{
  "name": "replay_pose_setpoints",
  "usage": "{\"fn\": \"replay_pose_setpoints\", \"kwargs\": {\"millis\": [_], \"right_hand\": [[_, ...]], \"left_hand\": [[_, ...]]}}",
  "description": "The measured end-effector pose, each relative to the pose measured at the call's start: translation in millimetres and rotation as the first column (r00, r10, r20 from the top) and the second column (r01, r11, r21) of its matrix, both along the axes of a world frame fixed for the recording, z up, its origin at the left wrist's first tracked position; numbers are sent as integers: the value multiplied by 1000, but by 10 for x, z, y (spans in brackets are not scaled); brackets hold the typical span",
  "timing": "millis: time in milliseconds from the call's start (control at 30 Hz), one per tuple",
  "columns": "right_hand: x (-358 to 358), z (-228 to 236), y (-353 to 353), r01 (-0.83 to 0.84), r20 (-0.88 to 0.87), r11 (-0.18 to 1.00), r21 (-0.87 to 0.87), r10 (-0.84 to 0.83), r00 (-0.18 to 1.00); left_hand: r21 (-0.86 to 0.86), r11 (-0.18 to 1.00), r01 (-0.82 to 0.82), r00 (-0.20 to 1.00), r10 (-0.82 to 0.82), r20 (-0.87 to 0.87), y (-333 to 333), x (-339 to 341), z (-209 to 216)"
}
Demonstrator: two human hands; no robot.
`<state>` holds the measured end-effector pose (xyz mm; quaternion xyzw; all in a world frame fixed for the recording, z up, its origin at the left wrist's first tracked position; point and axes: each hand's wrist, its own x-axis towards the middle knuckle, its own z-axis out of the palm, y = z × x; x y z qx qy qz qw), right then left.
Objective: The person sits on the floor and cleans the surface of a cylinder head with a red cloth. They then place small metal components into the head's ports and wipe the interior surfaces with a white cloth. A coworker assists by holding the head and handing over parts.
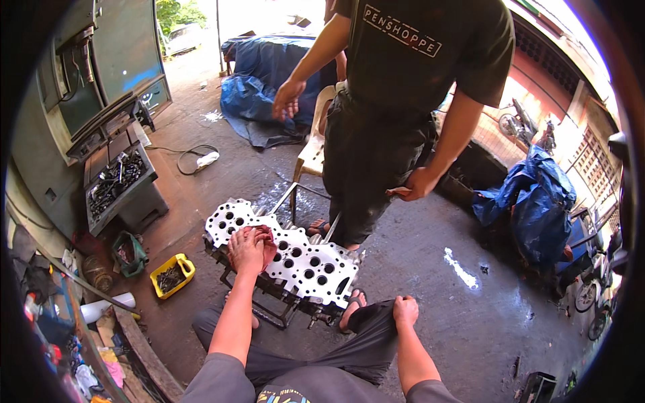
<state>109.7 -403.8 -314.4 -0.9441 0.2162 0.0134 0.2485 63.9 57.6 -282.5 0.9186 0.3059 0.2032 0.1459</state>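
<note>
A cylinder head [295, 258] with a bright machined face and rows of dark round holes lies on a dark metal stand [272, 316] before me. My left hand [246, 250] presses a red rag [267, 247] against the left half of that face, its fingers partly over the cloth. Beside my right knee, my right hand [405, 310] is closed on the dark cloth of my trouser leg [369, 329], away from the cylinder head.
Another person [403, 101] in dark clothes stands just beyond the cylinder head, near a plastic chair [314, 151]. At left are a yellow cut-open container [189, 266] of metal parts and a grey bin [138, 195] of parts. Blue tarps [269, 80] cover things behind.
</note>
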Motion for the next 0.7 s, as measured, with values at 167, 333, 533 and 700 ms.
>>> {"fn": "replay_pose_setpoints", "kwargs": {"millis": [167,333,533,700], "right_hand": [[10,-51,-19,4,34,1000,-2,-3,999],[28,-88,-36,-32,62,999,-15,33,998],[-19,-72,-66,-49,-6,999,3,49,999],[19,-6,-7,-51,-4,999,3,51,999]], "left_hand": [[41,999,-4,1000,3,19,-14,-1,-12],[57,998,-5,1000,4,22,-14,7,-11],[140,990,27,999,-31,25,-23,-22,-57],[98,995,10,1000,-8,-25,-19,-23,-63]]}}
